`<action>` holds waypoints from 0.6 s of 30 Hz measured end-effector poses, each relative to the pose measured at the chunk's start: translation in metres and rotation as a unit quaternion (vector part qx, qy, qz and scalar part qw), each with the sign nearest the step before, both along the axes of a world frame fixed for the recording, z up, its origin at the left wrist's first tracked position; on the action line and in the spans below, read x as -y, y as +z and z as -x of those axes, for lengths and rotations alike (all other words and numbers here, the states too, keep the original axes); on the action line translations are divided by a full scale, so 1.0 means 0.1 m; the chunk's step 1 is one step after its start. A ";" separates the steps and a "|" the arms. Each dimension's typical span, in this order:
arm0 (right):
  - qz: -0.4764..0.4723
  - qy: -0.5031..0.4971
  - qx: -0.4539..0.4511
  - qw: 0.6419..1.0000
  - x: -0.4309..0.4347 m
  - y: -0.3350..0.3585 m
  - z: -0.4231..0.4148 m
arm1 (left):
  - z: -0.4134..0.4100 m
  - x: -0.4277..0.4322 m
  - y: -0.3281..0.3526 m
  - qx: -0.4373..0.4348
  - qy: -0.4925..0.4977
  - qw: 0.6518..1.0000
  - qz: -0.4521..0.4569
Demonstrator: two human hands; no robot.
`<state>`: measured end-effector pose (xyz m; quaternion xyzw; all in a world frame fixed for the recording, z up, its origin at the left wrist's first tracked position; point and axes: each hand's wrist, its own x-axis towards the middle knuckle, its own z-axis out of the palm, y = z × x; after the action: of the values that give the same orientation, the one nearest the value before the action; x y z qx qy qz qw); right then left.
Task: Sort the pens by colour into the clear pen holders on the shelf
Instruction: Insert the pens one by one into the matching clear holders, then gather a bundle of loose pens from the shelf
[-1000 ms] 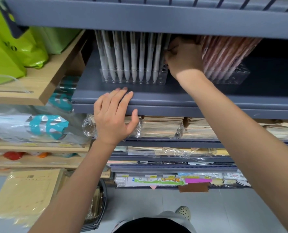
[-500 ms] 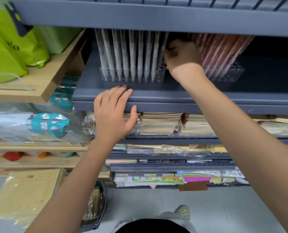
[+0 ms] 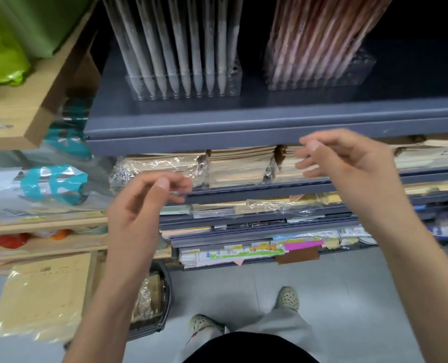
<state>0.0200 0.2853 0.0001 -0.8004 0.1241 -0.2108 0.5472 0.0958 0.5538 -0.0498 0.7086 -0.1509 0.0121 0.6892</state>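
Two clear pen holders stand on the grey shelf (image 3: 270, 119). The left holder (image 3: 183, 87) carries a row of white pens (image 3: 175, 48), upright and leaning slightly. The right holder (image 3: 319, 74) is packed with reddish-brown pens (image 3: 322, 32). Both hands hang in front of the shelf's edge, below the holders and apart from them. My left hand (image 3: 144, 203) has loosely curled fingers and holds nothing. My right hand (image 3: 346, 163) also has relaxed, half-curled fingers and holds nothing. Both are blurred by motion.
Under the pen shelf lie stacks of wrapped paper goods (image 3: 238, 166) on lower grey shelves. A wooden shelf unit (image 3: 34, 106) with green bags (image 3: 3, 58) stands at left. A dark basket (image 3: 152, 297) sits on the floor by my feet.
My right hand has left the gap between the two holders and my left hand has come off the shelf edge; both have dropped back toward me. The view has tilted down and moved closer.
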 end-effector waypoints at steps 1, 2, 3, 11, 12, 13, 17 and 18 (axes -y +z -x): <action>-0.015 -0.008 -0.034 0.999 0.05 -0.20 0.15 | 0.08 -0.02 -0.15 -0.037 -0.002 0.999 0.014; -0.032 -0.024 -0.070 0.997 0.11 -0.45 0.31 | 0.17 -0.04 -0.32 -0.076 -0.003 0.997 0.014; -0.051 -0.046 -0.113 0.991 0.18 -0.74 0.49 | 0.27 -0.05 -0.51 -0.119 -0.002 0.993 0.001; -0.147 -0.163 -0.473 0.853 0.64 -2.91 2.28 | 1.18 -0.01 -2.08 -0.475 0.000 0.851 -0.226; -0.150 -0.164 -0.490 0.843 0.68 -3.03 2.48 | 1.30 0.03 -2.18 -0.488 -0.013 0.835 -0.253; -0.157 -0.171 -0.495 0.837 0.73 -3.12 2.67 | 1.42 0.08 -2.26 -0.497 -0.029 0.822 -0.275; -0.188 -0.183 -0.494 0.829 1.03 -3.23 3.30 | 1.80 0.36 -2.41 -0.503 -0.044 0.807 -0.307; -0.190 -0.184 -0.495 0.827 1.13 -3.23 3.44 | 1.88 0.46 -2.41 -0.492 -0.042 0.812 -0.312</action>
<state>-0.3240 0.1728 -0.3226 -0.6398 0.5609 0.1453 0.5049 -0.0927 0.5081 -0.2913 0.7899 0.1830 -0.4142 0.4136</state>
